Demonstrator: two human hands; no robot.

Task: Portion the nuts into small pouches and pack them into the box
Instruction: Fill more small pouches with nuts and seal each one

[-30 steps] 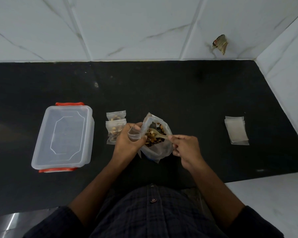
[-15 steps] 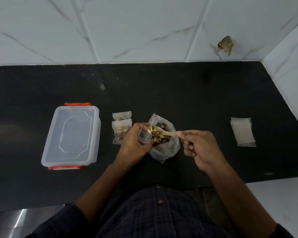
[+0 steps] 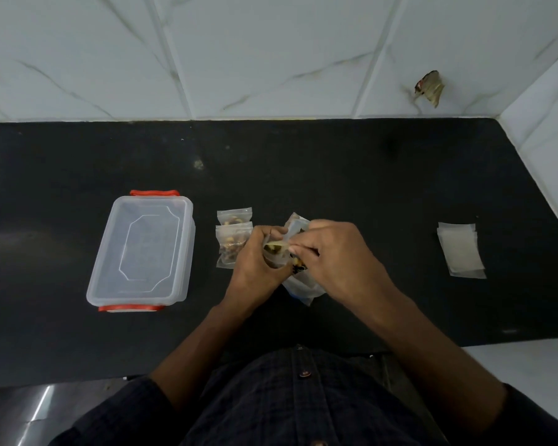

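Plastic pouch (image 3: 276, 249) pinched in left hand (image 3: 255, 265) — right hand (image 3: 335, 255) gripping something hidden, over nut bag (image 3: 303, 288). Lidded box (image 3: 142, 249) left, near filled pouches (image 3: 232, 239).

both forearms reaching in from below, bare to the rolled sleeves, converging over the bag of nuts (image 3: 298, 286). left hand (image 3: 255, 265) curled, pinching a small pouch (image 3: 276, 249) just left of the bag's mouth. right hand (image 3: 335, 255) knuckles-up above the bag, fingertips pinched together at the pouch opening.
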